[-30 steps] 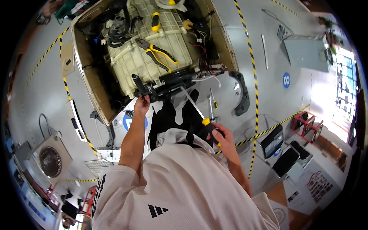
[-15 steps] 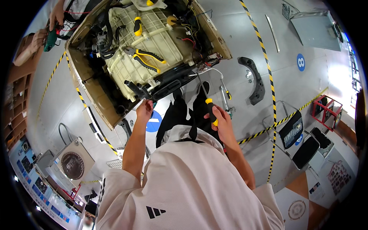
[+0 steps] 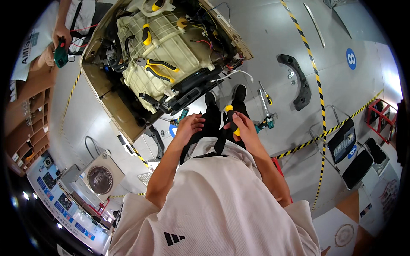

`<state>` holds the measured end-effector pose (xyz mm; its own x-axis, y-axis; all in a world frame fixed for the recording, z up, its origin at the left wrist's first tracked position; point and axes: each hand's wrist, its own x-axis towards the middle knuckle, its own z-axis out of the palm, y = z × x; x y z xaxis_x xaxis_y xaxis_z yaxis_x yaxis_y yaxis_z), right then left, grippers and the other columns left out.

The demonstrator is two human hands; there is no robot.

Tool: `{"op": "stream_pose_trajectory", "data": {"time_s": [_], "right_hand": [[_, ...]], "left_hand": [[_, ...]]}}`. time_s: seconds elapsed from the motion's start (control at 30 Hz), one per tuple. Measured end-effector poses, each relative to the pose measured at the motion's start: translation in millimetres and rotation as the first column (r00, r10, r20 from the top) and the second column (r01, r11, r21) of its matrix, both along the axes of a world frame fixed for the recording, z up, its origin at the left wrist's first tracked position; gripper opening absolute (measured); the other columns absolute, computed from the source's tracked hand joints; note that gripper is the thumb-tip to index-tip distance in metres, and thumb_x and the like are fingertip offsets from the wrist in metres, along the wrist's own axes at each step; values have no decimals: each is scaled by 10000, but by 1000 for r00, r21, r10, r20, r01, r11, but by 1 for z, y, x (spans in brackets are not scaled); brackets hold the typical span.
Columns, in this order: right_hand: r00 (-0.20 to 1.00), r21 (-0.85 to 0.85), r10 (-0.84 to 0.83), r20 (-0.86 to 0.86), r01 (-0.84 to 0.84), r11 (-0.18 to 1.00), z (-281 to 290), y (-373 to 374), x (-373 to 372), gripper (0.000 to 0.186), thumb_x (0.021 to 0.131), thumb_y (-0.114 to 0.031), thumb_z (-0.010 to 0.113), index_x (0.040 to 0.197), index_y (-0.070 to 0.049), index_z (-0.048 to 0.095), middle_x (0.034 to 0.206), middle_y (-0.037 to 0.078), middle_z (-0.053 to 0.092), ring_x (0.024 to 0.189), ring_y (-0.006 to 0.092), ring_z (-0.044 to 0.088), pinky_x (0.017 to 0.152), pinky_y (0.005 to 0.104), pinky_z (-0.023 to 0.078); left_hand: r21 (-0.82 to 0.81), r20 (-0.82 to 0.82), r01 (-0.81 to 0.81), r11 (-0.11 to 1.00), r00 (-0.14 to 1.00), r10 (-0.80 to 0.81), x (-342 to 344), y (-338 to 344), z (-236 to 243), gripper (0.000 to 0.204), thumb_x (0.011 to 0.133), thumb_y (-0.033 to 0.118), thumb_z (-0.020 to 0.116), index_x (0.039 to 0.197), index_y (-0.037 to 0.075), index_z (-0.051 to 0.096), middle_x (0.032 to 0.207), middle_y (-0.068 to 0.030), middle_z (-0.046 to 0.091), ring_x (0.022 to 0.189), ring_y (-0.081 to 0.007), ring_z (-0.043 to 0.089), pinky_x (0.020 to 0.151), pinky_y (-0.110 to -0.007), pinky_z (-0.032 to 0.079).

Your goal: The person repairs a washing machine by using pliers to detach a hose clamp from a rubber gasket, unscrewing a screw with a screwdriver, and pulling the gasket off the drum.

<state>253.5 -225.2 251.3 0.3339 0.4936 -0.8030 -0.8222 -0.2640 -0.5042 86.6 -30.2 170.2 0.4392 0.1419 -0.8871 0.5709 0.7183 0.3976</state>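
My right hand (image 3: 243,126) has drawn the yellow-handled screwdriver (image 3: 231,119) back near my chest, fingers wrapped round it, while my left hand (image 3: 190,124), fingers loosely spread and empty, has left the opened machine (image 3: 171,55).

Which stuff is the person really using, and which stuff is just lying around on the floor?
In use:
- right hand gripping the yellow-and-black screwdriver
- left hand, open and holding nothing
- opened machine in front of them

Lying about:
- yellow-handled pliers on the machine
- curved black panel on the floor
- second screwdriver
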Motion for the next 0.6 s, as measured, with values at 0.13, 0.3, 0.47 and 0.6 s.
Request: {"op": "stream_pose_trajectory", "data": {"time_s": [0.13, 0.3, 0.47, 0.6], "right_hand": [[995, 95, 95, 29, -98, 991, -2, 16, -8, 470, 1000, -395, 463, 1299, -32, 459, 823, 82, 652, 455, 57, 399, 433, 197, 329], [977, 97, 195, 89, -203, 974, -8, 39, -22, 549, 983, -410, 493, 1364, -28, 393, 837, 82, 653, 488, 99, 551, 459, 221, 436], [916, 128, 388, 106, -399, 908, -13, 50, -20, 465, 964, -362, 532, 1296, -39, 487, 878, 72, 660, 592, 123, 646, 494, 236, 475], [934, 107, 318, 166, -337, 935, -20, 52, -14, 319, 954, -313, 533, 1113, -47, 607, 956, 74, 677, 645, 115, 653, 514, 227, 465]], "left_hand": [[38, 93, 154, 987, 983, -157, 60, -10, 29, 462, 974, 425, 520, 1142, 3, 606, 1015, -84, 675, 868, -150, 635, 737, -289, 509], [130, 136, 245, 961, 955, -262, 88, -4, 38, 363, 944, 305, 601, 1121, -11, 609, 960, -88, 661, 776, -142, 634, 675, -249, 509], [476, -78, 375, 796, 919, -387, 77, 29, 29, 305, 904, 265, 627, 1006, -20, 657, 780, -67, 631, 691, -156, 650, 618, -261, 500], [495, -249, 600, 628, 791, -559, 75, 59, 42, 350, 901, 297, 634, 1026, -30, 635, 715, -69, 627, 515, -168, 646, 514, -288, 489]]}}
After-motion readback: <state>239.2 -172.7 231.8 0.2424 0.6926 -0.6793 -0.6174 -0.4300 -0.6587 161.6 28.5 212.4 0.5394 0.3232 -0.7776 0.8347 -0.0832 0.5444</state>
